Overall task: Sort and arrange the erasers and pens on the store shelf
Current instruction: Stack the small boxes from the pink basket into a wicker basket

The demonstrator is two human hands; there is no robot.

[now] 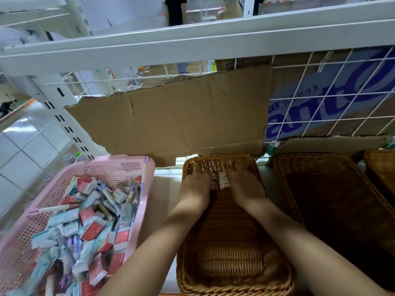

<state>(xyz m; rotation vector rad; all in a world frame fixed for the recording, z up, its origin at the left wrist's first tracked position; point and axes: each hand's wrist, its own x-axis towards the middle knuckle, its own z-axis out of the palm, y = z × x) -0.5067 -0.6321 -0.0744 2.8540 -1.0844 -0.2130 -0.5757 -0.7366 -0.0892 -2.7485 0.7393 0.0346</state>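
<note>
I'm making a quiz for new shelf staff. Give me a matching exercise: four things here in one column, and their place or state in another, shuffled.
1 pink basket
2 middle wicker basket
3 dark wicker basket
4 cardboard sheet

A stands behind the baskets
B left hand and right hand reach inside
C filled with mixed erasers and pens
D right of both hands

Pairs: 1-C, 2-B, 3-D, 4-A

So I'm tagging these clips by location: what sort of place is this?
Probably a shop aisle being stocked: white metal shelving with a wire-grid back, a pink basket heaped with small boxed erasers, and wicker baskets along the shelf.
</note>
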